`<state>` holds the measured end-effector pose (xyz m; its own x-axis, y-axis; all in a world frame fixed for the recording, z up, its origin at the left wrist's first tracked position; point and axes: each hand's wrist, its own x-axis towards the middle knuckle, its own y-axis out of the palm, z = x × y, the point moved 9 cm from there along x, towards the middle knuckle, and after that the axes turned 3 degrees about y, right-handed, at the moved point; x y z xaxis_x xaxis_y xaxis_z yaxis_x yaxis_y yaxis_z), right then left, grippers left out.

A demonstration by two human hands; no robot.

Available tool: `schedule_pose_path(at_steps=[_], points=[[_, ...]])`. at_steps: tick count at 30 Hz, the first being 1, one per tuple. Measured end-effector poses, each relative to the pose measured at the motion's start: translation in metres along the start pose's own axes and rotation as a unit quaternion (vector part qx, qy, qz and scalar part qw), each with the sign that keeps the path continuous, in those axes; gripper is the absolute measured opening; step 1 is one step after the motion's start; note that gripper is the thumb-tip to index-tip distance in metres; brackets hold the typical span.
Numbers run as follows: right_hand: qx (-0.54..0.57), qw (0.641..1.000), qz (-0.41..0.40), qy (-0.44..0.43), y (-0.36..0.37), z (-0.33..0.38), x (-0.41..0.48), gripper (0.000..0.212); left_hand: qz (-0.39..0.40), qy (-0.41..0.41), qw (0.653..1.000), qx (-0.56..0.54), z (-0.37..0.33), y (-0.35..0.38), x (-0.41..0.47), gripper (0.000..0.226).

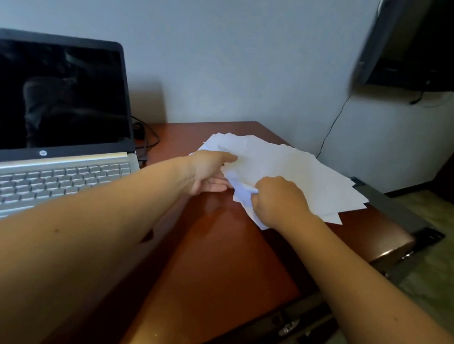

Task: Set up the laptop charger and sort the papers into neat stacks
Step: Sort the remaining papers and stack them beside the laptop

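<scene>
Papers [299, 171]: loose white sheets, fanned out messily on the far right part of the desk [210, 255], reaching its right edge. Left hand [210, 172] pinches the pile's left edge, thumb on top, fingers underneath. Right hand [276, 200] is curled tight round the crumpled near edge of the sheets.

Left of the pile, near but apart, is an open silver laptop [50, 174] with a dark screen. The left forearm covers its front right corner. The "hp" logo [43, 153] sits below the screen.

A black charger cable [150, 137] lies looped behind the laptop's right side; can't tell if it's plugged in.

The desk is glossy reddish-brown wood with a metal drawer pull [288, 327] on the front.

Pale grey wall. Wall-mounted TV [432, 48] top right, with a thin wire [336, 119] hanging down the wall under it. Greenish floor [434, 280] at right.
</scene>
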<state>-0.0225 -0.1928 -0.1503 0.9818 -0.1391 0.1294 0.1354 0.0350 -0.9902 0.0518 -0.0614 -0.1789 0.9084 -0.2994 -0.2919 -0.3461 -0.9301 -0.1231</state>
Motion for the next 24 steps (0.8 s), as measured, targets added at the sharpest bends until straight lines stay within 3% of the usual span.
schedule_pose_path(at_steps=[3,8,12,14,15,18,21,23,24], points=[[0.052,0.998,0.019,-0.002,-0.007,0.001,-0.005,0.045,0.03,-0.017,0.999,-0.011,0.012,0.02,0.002,0.013],[0.122,0.984,0.127,-0.021,-0.007,-0.006,-0.016,0.085,-0.063,0.033,0.991,0.113,0.002,0.021,0.001,0.002],[0.103,0.978,0.158,-0.095,0.002,-0.029,-0.023,0.094,-0.108,0.054,0.992,0.039,-0.009,0.007,-0.002,0.028],[0.109,0.978,0.153,-0.091,0.006,-0.046,-0.025,0.091,-0.128,0.077,0.989,-0.01,-0.013,0.005,0.0,0.014],[0.115,0.979,0.147,-0.086,0.006,-0.051,-0.026,0.088,-0.119,0.073,0.989,-0.043,-0.013,0.01,-0.001,0.019],[0.121,0.984,0.11,-0.07,0.009,-0.052,-0.028,0.071,-0.068,0.033,0.99,-0.117,-0.006,0.034,-0.001,0.048],[0.115,0.991,0.026,-0.059,0.007,-0.047,-0.026,0.035,-0.056,0.009,0.98,-0.188,0.001,0.039,-0.001,0.078],[0.088,0.995,-0.013,-0.036,0.001,-0.046,-0.028,0.038,-0.068,0.001,0.97,-0.234,0.004,0.034,-0.006,0.076],[0.06,0.998,-0.022,-0.023,-0.001,-0.045,-0.03,0.041,-0.066,0.0,0.969,-0.239,0.005,0.033,-0.01,0.061]])
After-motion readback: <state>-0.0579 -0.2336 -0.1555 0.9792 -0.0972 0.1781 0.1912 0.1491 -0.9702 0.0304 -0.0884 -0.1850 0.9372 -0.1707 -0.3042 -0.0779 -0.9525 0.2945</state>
